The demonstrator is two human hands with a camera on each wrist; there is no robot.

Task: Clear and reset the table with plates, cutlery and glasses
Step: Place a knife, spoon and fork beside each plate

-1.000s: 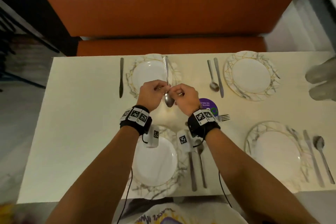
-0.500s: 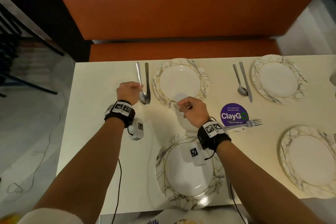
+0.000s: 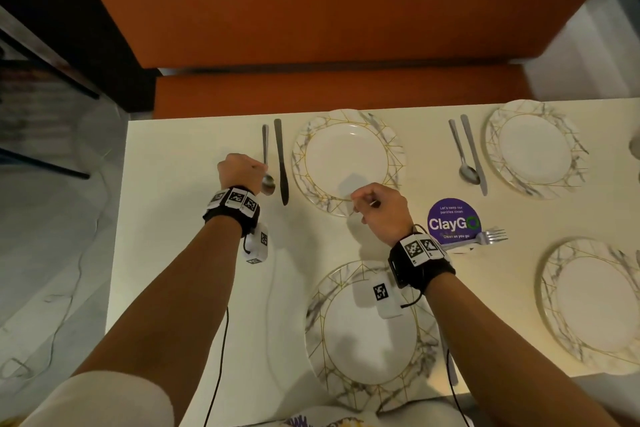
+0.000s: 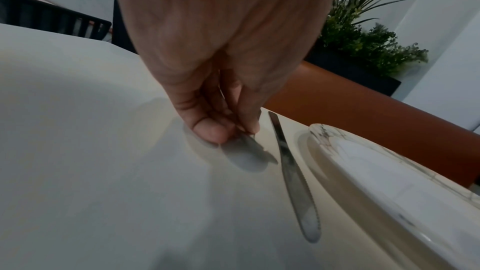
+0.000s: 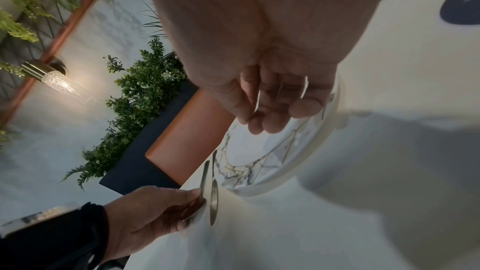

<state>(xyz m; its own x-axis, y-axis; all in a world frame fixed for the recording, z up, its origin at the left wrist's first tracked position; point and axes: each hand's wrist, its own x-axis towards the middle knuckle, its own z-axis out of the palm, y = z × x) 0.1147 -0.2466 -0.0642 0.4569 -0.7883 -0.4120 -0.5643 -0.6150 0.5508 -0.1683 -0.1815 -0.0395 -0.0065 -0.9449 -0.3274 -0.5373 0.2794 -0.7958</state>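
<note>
Left grip [image 3: 242,172] still pinches spoon [image 3: 267,163], now lowered beside knife [image 3: 281,163]; right [image 3: 379,210] curled empty.

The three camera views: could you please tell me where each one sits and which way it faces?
Head: worn on the head, looking down at the table; both forearms, left hand, right hand show.
Left wrist: looks along the left hand at the spoon it pinches.
Right wrist: looks along the right hand's curled fingers over the plate.
Shared: all three show spoon, knife and plate.
</note>
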